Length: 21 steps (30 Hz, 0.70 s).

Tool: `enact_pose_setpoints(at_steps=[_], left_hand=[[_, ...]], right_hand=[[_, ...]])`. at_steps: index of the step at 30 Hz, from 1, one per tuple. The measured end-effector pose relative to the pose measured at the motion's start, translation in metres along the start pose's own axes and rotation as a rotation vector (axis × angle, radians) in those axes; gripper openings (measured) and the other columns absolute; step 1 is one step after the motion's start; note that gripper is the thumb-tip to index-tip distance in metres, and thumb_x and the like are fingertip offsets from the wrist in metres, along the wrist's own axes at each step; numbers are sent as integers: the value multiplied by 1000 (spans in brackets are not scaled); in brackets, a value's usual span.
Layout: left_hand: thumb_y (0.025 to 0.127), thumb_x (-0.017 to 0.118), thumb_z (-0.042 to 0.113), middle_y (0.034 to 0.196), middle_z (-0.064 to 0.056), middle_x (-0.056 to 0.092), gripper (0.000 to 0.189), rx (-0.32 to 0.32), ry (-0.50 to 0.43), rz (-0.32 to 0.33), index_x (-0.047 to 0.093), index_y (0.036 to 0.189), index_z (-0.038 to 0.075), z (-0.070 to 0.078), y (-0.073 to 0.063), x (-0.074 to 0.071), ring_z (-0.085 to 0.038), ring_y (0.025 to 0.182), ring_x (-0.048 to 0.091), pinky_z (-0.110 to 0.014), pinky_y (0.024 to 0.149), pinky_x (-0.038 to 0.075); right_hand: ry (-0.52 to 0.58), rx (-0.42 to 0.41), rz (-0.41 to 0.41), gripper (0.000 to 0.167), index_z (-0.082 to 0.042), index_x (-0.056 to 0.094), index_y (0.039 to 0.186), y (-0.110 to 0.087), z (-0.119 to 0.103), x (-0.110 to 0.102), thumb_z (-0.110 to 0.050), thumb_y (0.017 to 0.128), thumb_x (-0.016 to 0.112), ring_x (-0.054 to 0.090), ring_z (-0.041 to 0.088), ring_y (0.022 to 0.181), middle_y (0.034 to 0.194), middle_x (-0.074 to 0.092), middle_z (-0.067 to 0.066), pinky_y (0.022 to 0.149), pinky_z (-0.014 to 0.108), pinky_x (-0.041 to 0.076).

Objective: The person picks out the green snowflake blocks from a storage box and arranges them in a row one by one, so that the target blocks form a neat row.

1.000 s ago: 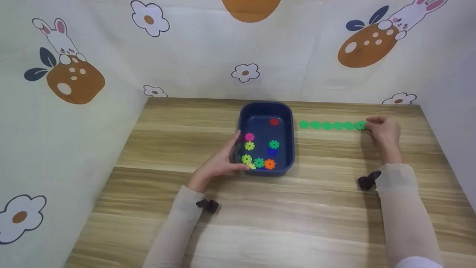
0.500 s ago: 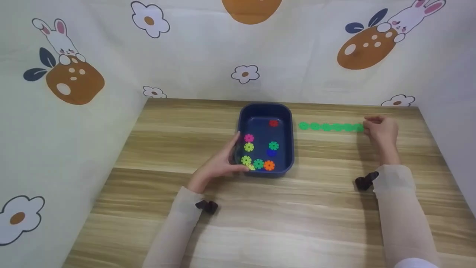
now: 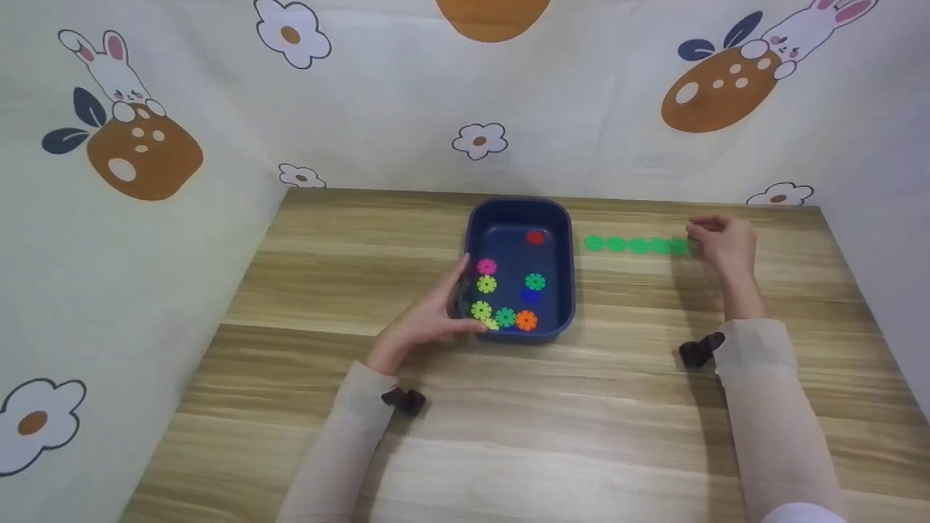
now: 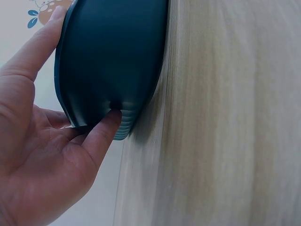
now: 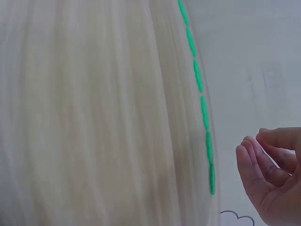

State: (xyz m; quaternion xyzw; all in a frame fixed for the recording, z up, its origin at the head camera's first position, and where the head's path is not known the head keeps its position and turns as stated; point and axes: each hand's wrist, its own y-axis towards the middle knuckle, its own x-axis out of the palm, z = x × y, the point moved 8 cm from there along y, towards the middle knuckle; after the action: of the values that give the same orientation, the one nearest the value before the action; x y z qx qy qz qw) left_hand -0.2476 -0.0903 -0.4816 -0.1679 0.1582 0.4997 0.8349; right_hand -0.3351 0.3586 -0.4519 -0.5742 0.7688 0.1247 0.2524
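Observation:
My left hand (image 3: 430,312) grips a dark blue plastic tray (image 3: 569,276) by its near left corner. In the left wrist view its thumb (image 4: 104,134) presses the tray's wall while other fingers wrap the rim. A row of several green snowflake discs (image 3: 616,245) lies on the table right of the tray, edge to edge. My right hand (image 3: 729,247) hovers over the row's right end, hiding part of it in the head view. In the right wrist view its fingers (image 5: 256,176) are loosely curled, with nothing between them, beside the green row (image 5: 197,75).
Inside the tray lie loose discs: a red one (image 3: 535,237), a pink one (image 3: 487,267), an orange one (image 3: 527,320), a blue one (image 3: 531,296), and several yellow and green ones. A patterned cloth wall (image 3: 378,109) stands behind the wooden table (image 3: 552,414).
My right hand has let go of the green disc at the row's right end and moved left above the row. The left hand and tray stay put.

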Motion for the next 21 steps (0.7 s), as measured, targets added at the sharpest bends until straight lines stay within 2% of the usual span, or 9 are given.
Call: enact_pose_setpoints(at_steps=[9,21], left_hand=[[79,85,28,170,-4,6,117,-11,2,1,2,162,29,1,-1,0,-29,155,14,-53,126,15],[77,87,31,169,-6,8,119,12,-4,2,3,162,26,-1,1,0,-29,154,17,-51,126,17]], right_hand=[[91,-90,-66,36,11,60,125,-7,-24,21,-10,96,64,63,-12,68,74,59,-24,72,14,58],[143,-175,-130,31,8,63,121,-20,-55,52,-8,94,66,65,-5,76,81,64,-18,72,13,57]])
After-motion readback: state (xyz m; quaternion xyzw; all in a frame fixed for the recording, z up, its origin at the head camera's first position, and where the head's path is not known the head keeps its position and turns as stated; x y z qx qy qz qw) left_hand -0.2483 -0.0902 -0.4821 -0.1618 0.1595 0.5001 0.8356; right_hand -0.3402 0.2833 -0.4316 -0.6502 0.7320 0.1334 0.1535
